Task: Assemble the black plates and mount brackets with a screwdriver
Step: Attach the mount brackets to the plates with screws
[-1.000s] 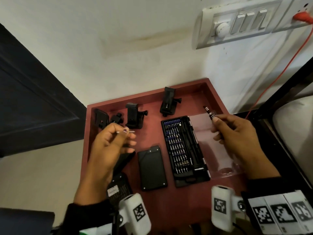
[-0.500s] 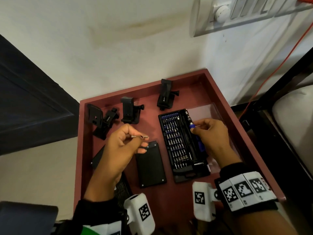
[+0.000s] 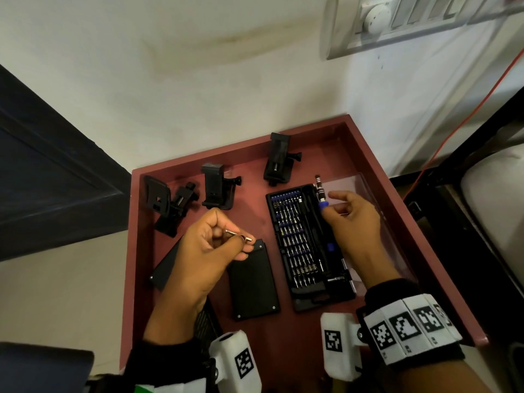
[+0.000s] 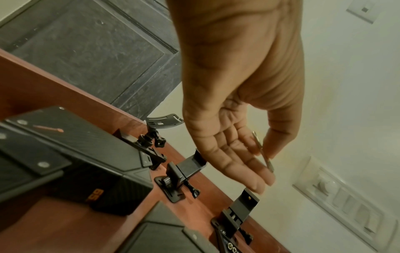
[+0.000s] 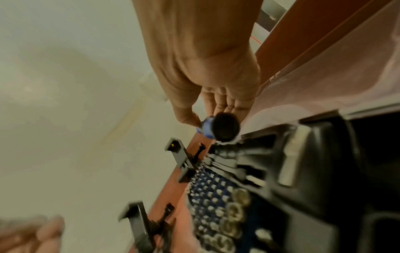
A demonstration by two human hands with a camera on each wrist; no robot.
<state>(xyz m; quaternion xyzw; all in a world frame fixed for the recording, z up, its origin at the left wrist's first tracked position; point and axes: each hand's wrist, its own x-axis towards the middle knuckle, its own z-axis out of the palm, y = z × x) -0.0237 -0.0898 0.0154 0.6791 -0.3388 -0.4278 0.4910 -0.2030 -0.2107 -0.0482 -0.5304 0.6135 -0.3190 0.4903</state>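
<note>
My left hand (image 3: pixel 243 241) pinches a short silver bit (image 3: pixel 237 236) between thumb and forefinger, just above the far corner of a black plate (image 3: pixel 252 282). In the left wrist view the bit (image 4: pixel 262 150) sits at the fingertips of that hand (image 4: pixel 266 157). A second black plate (image 3: pixel 163 270) lies partly under that hand. My right hand (image 3: pixel 329 202) pinches the black-and-blue screwdriver (image 3: pixel 321 194) at its blue collar, along the right side of the open bit case (image 3: pixel 300 245). Its handle end (image 5: pixel 223 128) faces the right wrist camera. Three black mount brackets (image 3: pixel 278 160) (image 3: pixel 217 185) (image 3: pixel 170 205) stand at the tray's far side.
Everything sits in a red-brown tray (image 3: pixel 397 222) with raised rims, pushed against a white wall. The case's clear lid (image 3: pixel 357 188) lies open to the right. A switch panel (image 3: pixel 397 24) and an orange cable (image 3: pixel 467 117) are on the wall; a dark door (image 3: pixel 42 165) stands at the left.
My right hand has carried the screwdriver left and down from above the clear lid to the bit case. My left hand with the bit has drifted right, toward the plate's corner.
</note>
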